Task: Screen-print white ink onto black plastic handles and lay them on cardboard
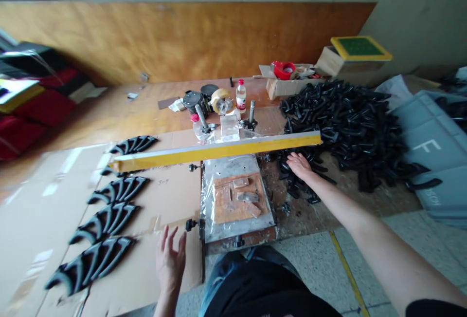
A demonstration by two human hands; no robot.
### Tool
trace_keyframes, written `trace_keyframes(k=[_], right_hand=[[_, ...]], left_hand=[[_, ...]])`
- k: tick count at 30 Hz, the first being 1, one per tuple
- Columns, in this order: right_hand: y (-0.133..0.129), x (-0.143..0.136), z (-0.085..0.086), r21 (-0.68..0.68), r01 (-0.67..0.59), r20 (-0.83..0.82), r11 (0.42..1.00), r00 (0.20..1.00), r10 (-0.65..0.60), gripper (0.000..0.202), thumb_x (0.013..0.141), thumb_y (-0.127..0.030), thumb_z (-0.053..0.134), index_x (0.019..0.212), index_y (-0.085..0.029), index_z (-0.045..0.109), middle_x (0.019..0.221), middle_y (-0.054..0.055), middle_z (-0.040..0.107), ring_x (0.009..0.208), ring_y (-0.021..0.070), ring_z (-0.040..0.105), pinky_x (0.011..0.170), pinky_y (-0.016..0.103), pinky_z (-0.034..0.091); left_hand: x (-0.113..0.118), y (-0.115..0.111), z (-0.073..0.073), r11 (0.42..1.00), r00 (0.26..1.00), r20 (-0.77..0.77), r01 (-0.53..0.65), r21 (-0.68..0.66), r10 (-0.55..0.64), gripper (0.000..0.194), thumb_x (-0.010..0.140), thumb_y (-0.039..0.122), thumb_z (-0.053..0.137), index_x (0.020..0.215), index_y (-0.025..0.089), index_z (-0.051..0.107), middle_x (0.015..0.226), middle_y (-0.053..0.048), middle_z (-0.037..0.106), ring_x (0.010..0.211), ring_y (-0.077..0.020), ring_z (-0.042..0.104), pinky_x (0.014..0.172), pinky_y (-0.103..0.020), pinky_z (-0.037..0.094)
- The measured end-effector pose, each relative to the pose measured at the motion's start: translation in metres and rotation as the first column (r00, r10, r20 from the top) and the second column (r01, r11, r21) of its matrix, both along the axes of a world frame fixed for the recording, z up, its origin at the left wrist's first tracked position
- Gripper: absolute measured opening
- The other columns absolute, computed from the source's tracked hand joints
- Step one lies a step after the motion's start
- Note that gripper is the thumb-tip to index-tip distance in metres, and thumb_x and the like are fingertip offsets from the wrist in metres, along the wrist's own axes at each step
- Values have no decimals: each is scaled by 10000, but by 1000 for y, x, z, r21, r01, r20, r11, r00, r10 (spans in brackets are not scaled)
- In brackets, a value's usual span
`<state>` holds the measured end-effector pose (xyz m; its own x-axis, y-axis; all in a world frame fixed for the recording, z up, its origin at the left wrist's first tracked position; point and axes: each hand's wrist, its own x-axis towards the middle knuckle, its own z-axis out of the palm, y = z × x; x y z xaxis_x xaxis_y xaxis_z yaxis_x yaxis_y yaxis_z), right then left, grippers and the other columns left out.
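Note:
My left hand (170, 256) hovers over the cardboard at the lower left, palm up, fingers apart, holding nothing. Over on the right, my right hand (299, 165) reaches to the near edge of a large heap of black curved plastic handles (350, 127). Its fingers touch or hover over the handles, and whether they grip one I cannot make out. Between my hands is a metal fixture plate (215, 232) with a wooden pad (223, 212) and small clear blocks on it. A long yellow-and-grey bar (219, 150) spans above the plate. Rows of black handles (105, 222) lie on the left cardboard.
A grey crate (430, 161) marked F stands at the right. Behind the bar are a tape roll (222, 102), a red-capped bottle (241, 97) and two metal posts (252, 112). A red tape dispenser (283, 69) sits in a box. Black knobs (191, 224) stick out from the fixture.

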<state>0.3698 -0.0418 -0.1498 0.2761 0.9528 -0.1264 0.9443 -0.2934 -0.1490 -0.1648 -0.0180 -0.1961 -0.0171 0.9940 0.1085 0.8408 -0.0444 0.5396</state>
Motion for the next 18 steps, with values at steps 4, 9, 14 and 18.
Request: trace_keyframes(k=[4, 9, 14, 18], right_hand=[[-10, 24, -12, -6, -72, 38, 997, 997, 72, 258, 885, -104, 443, 954, -190, 676, 1081, 130, 680, 1145, 239, 500, 1051, 442, 255], [-19, -19, -15, 128, 132, -261, 983, 961, -95, 297, 920, -273, 497, 1183, -144, 549, 1092, 160, 655, 1010, 252, 601, 882, 374, 431], [-18, -141, -3, 273, -137, -544, 952, 795, 270, 178, 899, -319, 578, 1027, -199, 548, 995, 49, 653, 878, 184, 630, 771, 291, 460], [-1, -200, 0, 298, -331, -253, 896, 877, 408, 141, 937, -283, 537, 1032, -183, 569, 1064, 96, 631, 996, 227, 590, 817, 323, 442]], left_hand=[[38, 3, 13, 998, 997, 50, 60, 37, -61, 378, 889, 458, 480, 1166, 249, 630, 1443, -106, 506, 1206, -285, 573, 967, -453, 489], [57, 1, 37, 998, 984, 170, 36, 60, -46, 380, 922, 463, 473, 1170, 217, 622, 1375, -111, 569, 1250, -245, 540, 1070, -423, 412], [90, 14, 76, 996, 896, 441, 17, 83, -52, 391, 912, 477, 509, 1156, 201, 639, 1272, -112, 643, 1164, -222, 600, 1000, -378, 467], [120, 48, 124, 981, 779, 618, -23, 192, -103, 380, 877, 483, 567, 1095, 186, 661, 999, -76, 712, 901, -164, 655, 812, -295, 518]])
